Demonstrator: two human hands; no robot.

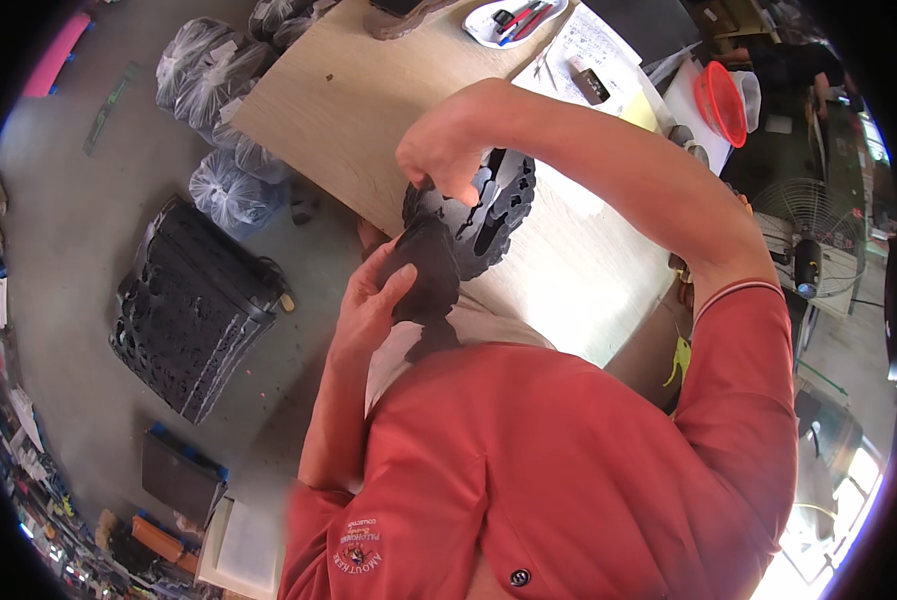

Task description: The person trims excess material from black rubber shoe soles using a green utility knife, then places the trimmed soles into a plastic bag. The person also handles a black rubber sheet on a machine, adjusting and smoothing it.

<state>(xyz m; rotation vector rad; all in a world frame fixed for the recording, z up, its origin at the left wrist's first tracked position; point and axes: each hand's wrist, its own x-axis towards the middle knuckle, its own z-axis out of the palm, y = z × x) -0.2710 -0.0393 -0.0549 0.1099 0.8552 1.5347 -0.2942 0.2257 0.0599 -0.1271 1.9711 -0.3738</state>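
Observation:
At the near edge of the table, a black sheet with ragged cut-out holes (pixel 503 215) is bent up in front of me. My right hand (pixel 448 140) reaches across from the right, fingers curled down and closed on the sheet's upper part; its fingertips are partly hidden. Below it, my left hand (pixel 368 300) grips a dark flat piece (pixel 426 275), thumb on top and fingers mostly underneath. This piece overlaps the lower left of the cut-out sheet; whether the two are joined I cannot tell. Another dark scrap (pixel 431 340) hangs against my lap.
The wooden table (pixel 318 85) carries a white tray of pens (pixel 513 22), written papers (pixel 588 50) and a small dark box (pixel 590 85). A red basin (pixel 720 103) and a fan (pixel 806 235) stand right. Plastic-wrapped bundles (pixel 213 75) and stacked black cut-out sheets (pixel 193 310) sit left.

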